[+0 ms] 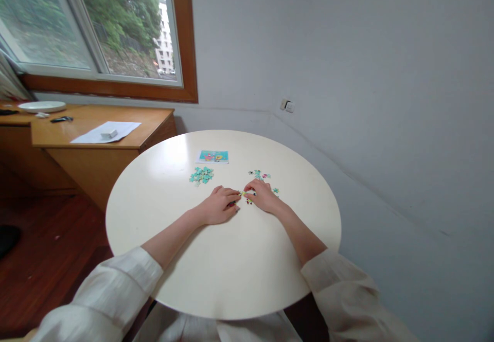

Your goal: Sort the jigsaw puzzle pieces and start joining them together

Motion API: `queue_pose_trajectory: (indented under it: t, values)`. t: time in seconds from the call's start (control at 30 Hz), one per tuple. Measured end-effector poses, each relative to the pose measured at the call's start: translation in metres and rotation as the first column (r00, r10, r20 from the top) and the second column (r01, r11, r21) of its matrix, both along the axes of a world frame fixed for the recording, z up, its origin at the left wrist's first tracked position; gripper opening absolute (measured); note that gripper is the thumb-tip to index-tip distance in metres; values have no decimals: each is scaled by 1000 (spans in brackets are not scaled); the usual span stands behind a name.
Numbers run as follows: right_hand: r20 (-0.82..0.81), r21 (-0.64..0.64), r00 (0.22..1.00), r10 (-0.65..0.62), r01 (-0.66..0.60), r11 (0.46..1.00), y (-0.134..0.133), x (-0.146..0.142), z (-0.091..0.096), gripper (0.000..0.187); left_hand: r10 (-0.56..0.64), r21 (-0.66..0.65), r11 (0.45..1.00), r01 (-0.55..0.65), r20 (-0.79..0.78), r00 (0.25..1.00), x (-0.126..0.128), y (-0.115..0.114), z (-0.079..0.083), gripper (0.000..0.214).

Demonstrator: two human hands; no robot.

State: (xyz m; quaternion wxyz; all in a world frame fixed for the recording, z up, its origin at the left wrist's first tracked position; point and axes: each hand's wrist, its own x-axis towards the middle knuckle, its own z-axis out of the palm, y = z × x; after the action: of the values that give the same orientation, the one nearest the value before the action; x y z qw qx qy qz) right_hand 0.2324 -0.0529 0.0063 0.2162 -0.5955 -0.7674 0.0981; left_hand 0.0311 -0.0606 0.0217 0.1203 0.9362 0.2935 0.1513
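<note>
My left hand [221, 205] rests on the table with its fingers curled around small jigsaw pieces [231, 204], dark and red, partly hidden beneath them. Close by on the right, my right hand [264, 196] pinches a yellowish jigsaw piece [243, 194] at the left hand's fingertips. Other small pieces [249, 202] lie between the hands. Beyond the right hand is a loose cluster of jigsaw pieces [258, 173], with a single green piece [276, 191] to its right. A heap of teal jigsaw pieces [201, 176] lies beyond the left hand.
Behind the heap, a blue picture card [213, 157] with cartoon figures lies on the round white table [216, 275]. A wooden desk [158, 126] at left bears paper [92, 135], a small white box [109, 133] and a white dish [42, 106]. A wall [370, 100] stands right.
</note>
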Motion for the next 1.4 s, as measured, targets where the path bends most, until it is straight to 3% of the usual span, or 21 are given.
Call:
queue_pose_trajectory:
  t: [0.5, 1.4]
  values:
    - [34, -15, 999, -37, 38, 999, 0, 0, 1, 12, 6, 4, 1000, -6, 9, 1000, -1, 1, -2, 33]
    - [-9, 29, 1000, 11, -11, 1000, 0, -1, 0, 9, -3, 11, 1000, 3, 24, 1000, -1, 1, -2, 32]
